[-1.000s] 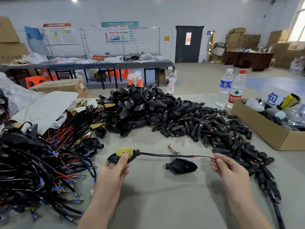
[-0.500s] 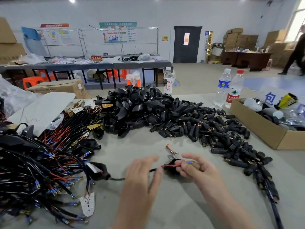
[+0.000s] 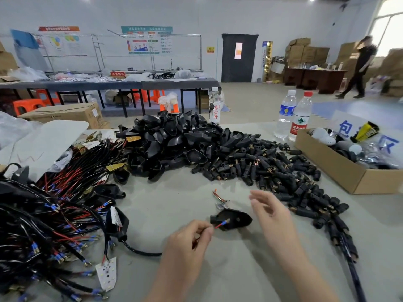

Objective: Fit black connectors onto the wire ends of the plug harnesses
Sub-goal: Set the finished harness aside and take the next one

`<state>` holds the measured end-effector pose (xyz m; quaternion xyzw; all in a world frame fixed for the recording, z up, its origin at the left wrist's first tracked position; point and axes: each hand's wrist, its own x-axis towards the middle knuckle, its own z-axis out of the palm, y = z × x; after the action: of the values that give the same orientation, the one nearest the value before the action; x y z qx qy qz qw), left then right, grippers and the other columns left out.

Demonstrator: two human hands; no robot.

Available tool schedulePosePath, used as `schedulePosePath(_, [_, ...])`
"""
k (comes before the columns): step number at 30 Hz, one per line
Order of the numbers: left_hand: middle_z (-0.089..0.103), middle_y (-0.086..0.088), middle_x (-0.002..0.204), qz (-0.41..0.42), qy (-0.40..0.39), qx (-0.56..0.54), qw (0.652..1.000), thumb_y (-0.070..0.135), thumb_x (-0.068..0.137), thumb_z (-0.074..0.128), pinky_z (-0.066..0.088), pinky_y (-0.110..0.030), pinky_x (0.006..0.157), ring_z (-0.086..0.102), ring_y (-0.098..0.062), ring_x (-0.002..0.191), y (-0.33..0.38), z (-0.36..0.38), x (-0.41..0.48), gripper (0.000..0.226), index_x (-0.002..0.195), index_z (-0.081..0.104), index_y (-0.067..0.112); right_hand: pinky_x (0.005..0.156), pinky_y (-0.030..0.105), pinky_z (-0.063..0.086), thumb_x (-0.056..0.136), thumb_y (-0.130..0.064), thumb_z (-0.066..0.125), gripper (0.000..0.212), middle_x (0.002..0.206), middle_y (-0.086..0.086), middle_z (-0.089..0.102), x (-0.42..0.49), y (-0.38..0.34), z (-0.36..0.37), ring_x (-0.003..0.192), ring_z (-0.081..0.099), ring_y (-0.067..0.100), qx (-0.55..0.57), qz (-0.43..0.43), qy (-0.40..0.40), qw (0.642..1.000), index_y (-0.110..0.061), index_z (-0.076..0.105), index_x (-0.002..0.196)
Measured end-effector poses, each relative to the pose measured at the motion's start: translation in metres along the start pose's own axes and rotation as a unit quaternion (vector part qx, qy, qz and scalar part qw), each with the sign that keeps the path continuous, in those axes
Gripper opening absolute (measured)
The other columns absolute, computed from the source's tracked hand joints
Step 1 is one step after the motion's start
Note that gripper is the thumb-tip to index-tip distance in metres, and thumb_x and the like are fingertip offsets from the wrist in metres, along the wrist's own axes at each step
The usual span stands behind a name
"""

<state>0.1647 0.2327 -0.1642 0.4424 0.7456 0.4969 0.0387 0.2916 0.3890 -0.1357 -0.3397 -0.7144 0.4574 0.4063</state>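
Wire end (image 3: 220, 224), red with a blue-sleeved terminal, sat low in the centre of the frame. It was pinched between the fingers (image 3: 206, 231) of the left hand (image 3: 185, 245) and pointed at the black shell (image 3: 236, 219) lying on the surface (image 3: 174, 203). Just right of the shell the right hand (image 3: 270, 211) hovered, loosely spread and holding nothing. Such thin wire probably flexes, so a pinch close behind the terminal seemed best. The black connectors (image 3: 272, 171), heaped above, looked light and rigid.

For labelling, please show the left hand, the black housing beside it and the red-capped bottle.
left hand (image 3: 185, 246): head view, its back.
black housing (image 3: 239, 219): head view, its top face.
red-capped bottle (image 3: 298, 127): head view, its label.
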Motion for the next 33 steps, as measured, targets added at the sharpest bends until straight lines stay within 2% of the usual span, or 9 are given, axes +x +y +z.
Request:
schedulePosePath(2, [0.059, 0.013, 0.062, -0.014, 0.013, -0.018, 1.000, 0.036, 0.097, 0.058, 0.042, -0.024, 0.058, 0.048, -0.005, 0.053, -0.002, 0.001, 0.001, 0.013, 0.086, 0.062, 0.030, 0.094, 0.029, 0.043, 0.100, -0.019, 0.050, 0.029, 0.127, -0.010, 0.060, 0.019, 0.016, -0.014, 0.118, 0.054, 0.014, -0.225, -0.019, 0.035, 0.974, -0.032, 0.059, 0.124])
schedulePosePath(5, [0.060, 0.011, 0.063, -0.035, 0.029, -0.036, 0.998, 0.034, 0.099, 0.049, 0.046, -0.032, 0.066, 0.054, -0.010, 0.058, -0.005, 0.001, 0.002, 0.014, 0.087, 0.054, 0.028, 0.103, 0.040, 0.036, 0.102, -0.021, 0.042, 0.040, 0.141, 0.001, 0.046, 0.041, 0.039, -0.024, 0.126, 0.043, 0.027, -0.502, -0.018, 0.012, 0.865, -0.027, 0.045, 0.141])
schedulePosePath(10, [0.056, 0.012, 0.060, -0.044, 0.074, -0.029, 0.996, 0.038, 0.099, 0.049, 0.037, -0.024, 0.054, 0.048, -0.009, 0.055, -0.011, -0.004, 0.005, 0.015, 0.087, 0.053, 0.029, 0.086, 0.032, 0.045, 0.100, -0.013, 0.048, 0.026, 0.125, 0.003, 0.046, 0.068, 0.047, -0.046, 0.104, 0.045, 0.024, -0.611, -0.058, -0.060, 0.787, -0.018, 0.055, 0.124])
schedulePosePath(14, [0.064, 0.008, 0.074, -0.041, 0.083, -0.050, 0.994, 0.053, 0.093, 0.047, 0.044, -0.028, 0.062, 0.056, -0.013, 0.064, -0.008, -0.007, 0.003, 0.025, 0.086, 0.056, 0.031, 0.089, 0.032, 0.040, 0.102, -0.026, 0.046, 0.019, 0.122, -0.001, 0.049, 0.070, 0.034, -0.055, 0.112, 0.047, 0.022, -0.674, -0.097, -0.088, 0.727, -0.023, 0.052, 0.120])
schedulePosePath(16, [0.062, 0.007, 0.069, -0.027, 0.093, -0.045, 0.994, 0.056, 0.092, 0.043, 0.041, -0.027, 0.058, 0.052, -0.012, 0.058, -0.005, -0.007, 0.002, 0.026, 0.087, 0.053, 0.033, 0.087, 0.034, 0.042, 0.103, -0.032, 0.046, 0.016, 0.116, -0.004, 0.058, 0.059, 0.021, -0.053, 0.107, 0.053, 0.020, -0.558, -0.104, -0.056, 0.821, -0.025, 0.052, 0.116])
schedulePosePath(19, [0.050, 0.009, 0.058, -0.008, 0.125, -0.031, 0.992, 0.056, 0.094, 0.038, 0.032, -0.024, 0.049, 0.042, -0.010, 0.050, 0.000, -0.009, 0.003, 0.024, 0.089, 0.047, 0.035, 0.074, 0.027, 0.054, 0.099, -0.028, 0.055, 0.005, 0.092, -0.006, 0.072, 0.027, -0.008, -0.033, 0.085, 0.067, 0.012, -0.105, -0.031, -0.027, 0.994, -0.025, 0.056, 0.103])
schedulePosePath(22, [0.042, 0.008, 0.055, -0.008, 0.150, -0.040, 0.988, 0.055, 0.096, 0.038, 0.027, -0.022, 0.045, 0.035, -0.010, 0.047, 0.004, -0.009, 0.002, 0.023, 0.088, 0.045, 0.035, 0.070, 0.027, 0.060, 0.094, -0.021, 0.057, 0.017, 0.094, 0.005, 0.075, -0.011, -0.017, -0.001, 0.085, 0.071, 0.017, 0.230, 0.063, -0.082, 0.968, -0.012, 0.061, 0.108])
schedulePosePath(25, [0.040, 0.011, 0.053, 0.000, 0.163, -0.047, 0.985, 0.052, 0.097, 0.039, 0.025, -0.019, 0.044, 0.034, -0.009, 0.047, 0.006, -0.011, 0.001, 0.020, 0.088, 0.045, 0.035, 0.071, 0.032, 0.061, 0.092, -0.018, 0.055, 0.022, 0.094, 0.012, 0.074, -0.032, -0.014, 0.021, 0.083, 0.072, 0.024, 0.372, 0.146, -0.115, 0.910, -0.008, 0.064, 0.109])
schedulePosePath(33, [0.042, 0.012, 0.054, 0.019, 0.165, -0.027, 0.986, 0.048, 0.099, 0.041, 0.025, -0.017, 0.045, 0.034, -0.009, 0.047, 0.004, -0.010, 0.003, 0.016, 0.087, 0.044, 0.037, 0.073, 0.021, 0.055, 0.092, -0.007, 0.056, 0.021, 0.095, 0.010, 0.069, -0.036, -0.001, 0.025, 0.087, 0.070, 0.013, 0.278, 0.053, -0.129, 0.950, -0.017, 0.072, 0.101])
